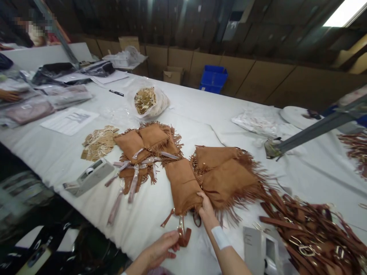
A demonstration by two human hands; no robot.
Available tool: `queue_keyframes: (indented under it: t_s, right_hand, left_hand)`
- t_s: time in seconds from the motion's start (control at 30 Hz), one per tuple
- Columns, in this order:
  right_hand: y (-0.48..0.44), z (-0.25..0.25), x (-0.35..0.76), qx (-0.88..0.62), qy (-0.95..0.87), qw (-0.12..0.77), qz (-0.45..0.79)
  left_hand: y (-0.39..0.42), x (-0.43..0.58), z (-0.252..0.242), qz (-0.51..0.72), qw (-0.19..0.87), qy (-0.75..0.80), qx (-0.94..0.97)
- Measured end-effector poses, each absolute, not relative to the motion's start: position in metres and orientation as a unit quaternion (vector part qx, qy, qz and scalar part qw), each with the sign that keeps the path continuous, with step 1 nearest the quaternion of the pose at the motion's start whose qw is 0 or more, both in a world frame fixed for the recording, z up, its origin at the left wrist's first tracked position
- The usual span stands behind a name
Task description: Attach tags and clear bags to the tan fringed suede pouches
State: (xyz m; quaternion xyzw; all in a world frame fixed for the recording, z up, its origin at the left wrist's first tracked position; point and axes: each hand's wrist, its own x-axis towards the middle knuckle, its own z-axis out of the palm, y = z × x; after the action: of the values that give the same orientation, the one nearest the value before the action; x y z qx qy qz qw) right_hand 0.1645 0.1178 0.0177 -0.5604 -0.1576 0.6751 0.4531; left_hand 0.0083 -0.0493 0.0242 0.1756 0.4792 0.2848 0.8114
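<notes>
My right hand (207,208) pinches the lower right corner of a brown suede pouch (183,183) that lies on the table. A short brown leather strap (185,237) hangs off the pouch's near end by a metal clasp (181,221). My left hand (163,246) is closed on that strap between thumb and fingers. Beside my right hand lie fringed brown pouches (229,181), overlapping. To the left is a pile of similar fringed pouches (155,137), with plastic-wrapped straps (134,183) hanging from them.
A heap of brown straps with metal clasps (306,229) lies at right. Tape dispensers stand at left (93,173) and near right (254,248). Cardboard tags (100,142), a bag of tags (146,101) and a metal post (321,124) stand farther back. Another person's hand (10,95) shows at far left.
</notes>
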Motion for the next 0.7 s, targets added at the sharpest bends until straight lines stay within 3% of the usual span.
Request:
queue_keyframes:
  t_s: [0.17,0.43,0.57,0.7]
  right_hand:
    - [0.093,-0.002,0.17,-0.586,-0.151,0.444,0.66]
    - [0.021,0.013,0.201,-0.696,-0.308,0.418,0.496]
    - [-0.044,0.031,0.19,-0.631,-0.389,0.332,0.584]
    - [-0.085,0.046,0.173,-0.555,-0.416,0.312,0.649]
  left_hand:
    - [-0.052,0.006,0.02,0.353,0.778,0.496,0.157]
    - [-0.065,0.015,0.025,0.446,0.747,0.492,0.039]
    - [-0.053,0.029,0.046,0.499,0.728,0.468,0.043]
    - [-0.04,0.047,0.065,0.527,0.709,0.466,0.04]
